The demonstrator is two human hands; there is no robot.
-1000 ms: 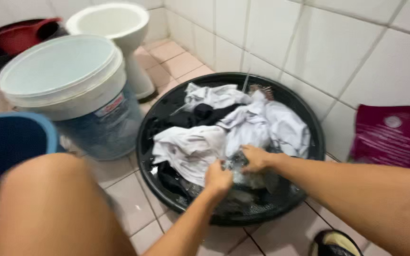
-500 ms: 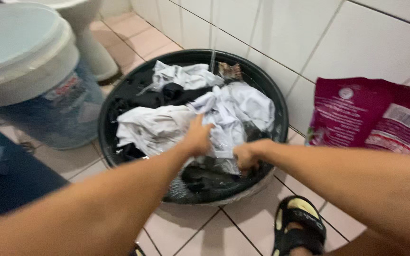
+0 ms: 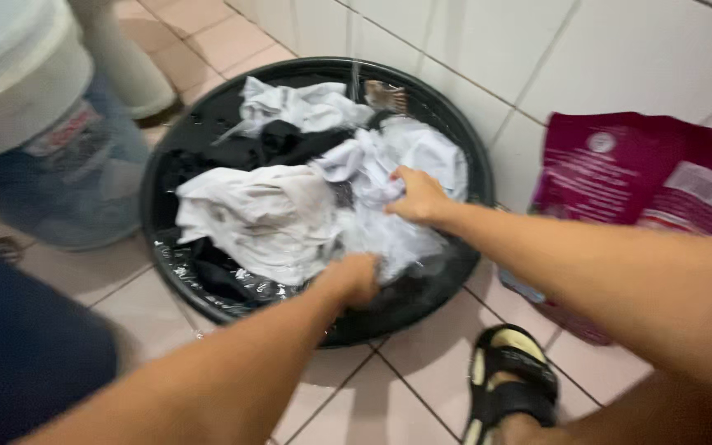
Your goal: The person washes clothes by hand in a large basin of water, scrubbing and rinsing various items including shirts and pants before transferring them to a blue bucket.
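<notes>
Clothes are sitting in a big round black tub (image 3: 447, 140) on the tiled floor (image 3: 422, 371), right up against the white tiled wall (image 3: 603, 58). Most of the pile is white cloth (image 3: 257, 218), with some dark cloth (image 3: 265, 148) peeking out near the far side and along the near edge. The white heap is lying longways across the tub — stretching from the left side over to the right side, where the hands are working.

The right hand (image 3: 418, 198) is curling shut around a bunch of white cloth (image 3: 372, 177) near the right side of the tub, with the fingers wrapped tight and the arm coming in from the right. The left hand (image 3: 352, 280) is pushing down into the wet clothes at the near edge of the tub; its fingers are tucked into the cloth, so how far they are closed is hard to tell.

A dark red bag (image 3: 644, 181) is leaning on the wall just beside the tub — on its right. A white bucket (image 3: 18, 82) is standing to the left of the tub, and something dark blue (image 3: 18, 346) is sitting in the near left corner. A foot in a black and yellow sandal (image 3: 508, 383) is resting on the floor near the tub's front edge.
</notes>
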